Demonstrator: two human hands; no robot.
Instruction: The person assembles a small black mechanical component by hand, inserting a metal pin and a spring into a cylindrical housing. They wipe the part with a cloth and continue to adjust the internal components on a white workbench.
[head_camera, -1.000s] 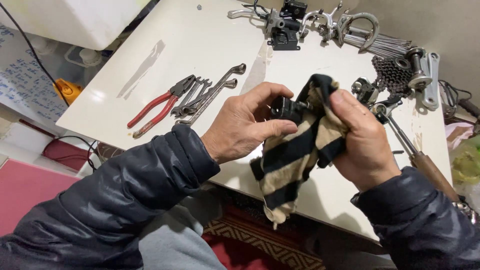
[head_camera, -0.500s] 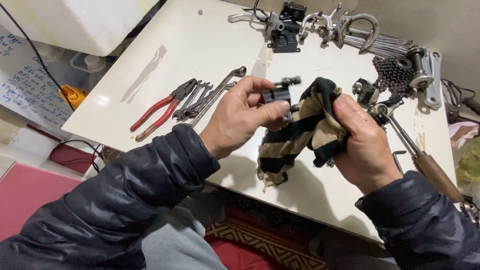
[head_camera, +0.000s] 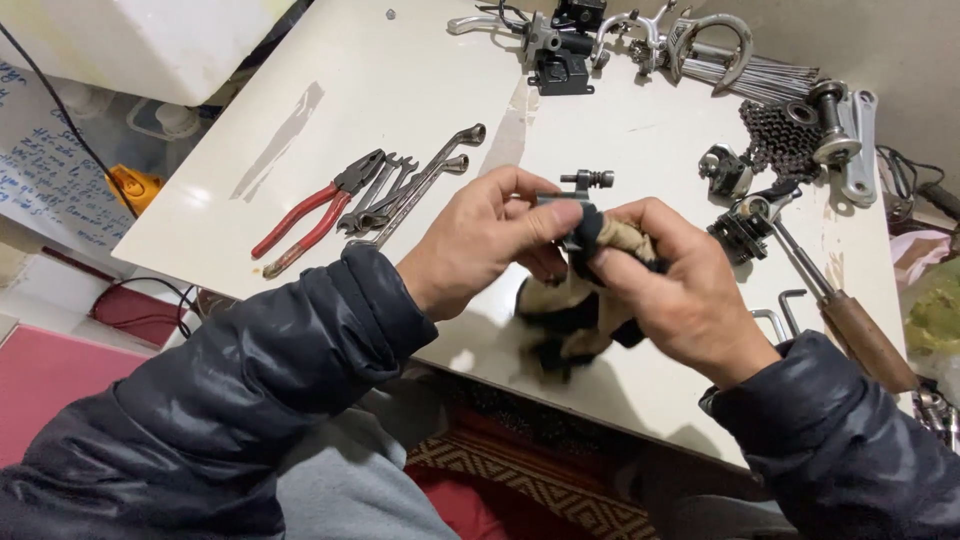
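My left hand (head_camera: 490, 238) pinches a small dark metal bicycle part (head_camera: 577, 192) with a bolt sticking out at its top, held above the white table (head_camera: 420, 90). My right hand (head_camera: 680, 290) presses a black-and-tan striped cloth (head_camera: 575, 305) against that part from the right; the cloth hangs down between both hands. Most of the part is hidden by fingers and cloth.
Red-handled pliers (head_camera: 310, 212) and several spanners (head_camera: 410, 190) lie left of my hands. Brake parts (head_camera: 565, 50), spokes, a sprocket cluster (head_camera: 780, 135) and a wrench sit at the far edge. A wooden-handled tool (head_camera: 850, 325) and hex keys (head_camera: 785, 310) lie on the right.
Both hands have come closer together over the part. The cloth, spread wide before, is now bunched under my right hand against the part.
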